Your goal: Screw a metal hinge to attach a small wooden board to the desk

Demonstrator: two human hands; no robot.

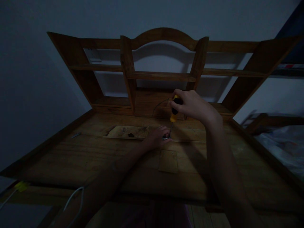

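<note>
Over the wooden desktop (78, 155), right hand (190, 103) grips the yellow-black screwdriver (175, 110) near upright, tip down beside left hand (158, 136). Left fingers curled at a small metallic part (167, 137); can't tell if pinched. Wood plate (168, 161) lies just nearer.

One head-worn camera, above the near edge of the wooden tabletop (71, 152), looks forward and down at close range; the left hand (157, 136) and right hand (188, 103) sit near mid-frame, with the shelf hutch (161, 76) and wall (142, 15) facing it beyond
</note>
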